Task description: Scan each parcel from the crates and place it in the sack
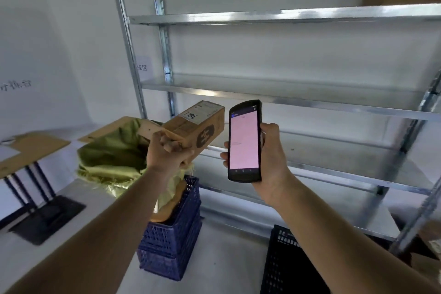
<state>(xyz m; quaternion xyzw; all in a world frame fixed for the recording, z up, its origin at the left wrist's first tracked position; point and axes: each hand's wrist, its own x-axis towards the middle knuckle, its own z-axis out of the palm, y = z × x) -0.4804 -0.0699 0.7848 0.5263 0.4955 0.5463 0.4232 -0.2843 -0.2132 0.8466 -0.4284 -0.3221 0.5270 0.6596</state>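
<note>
Hands: the left hand has its fingers curled round the near end of the parcel; the right hand is wrapped round the scanner, thumb on its edge. The two hands are close but not touching.
Parcel: a long cardboard box held in the air at 10 o'clock from the scanner, white label facing up.
Sack: yellow-green, mouth open, at 8 o'clock from the parcel, draped over the blue crate.
Missed scan: the scanner stands upright with its screen towards the person, so I'd guess its top end may not be aimed at the label; the parcel could go in unread.
Slip: only one end of the box is gripped, so the far end may sag and twist loose.
Bad drop: let go short of the sack's mouth, it would likely land back in the blue crate at 6 o'clock.
</note>
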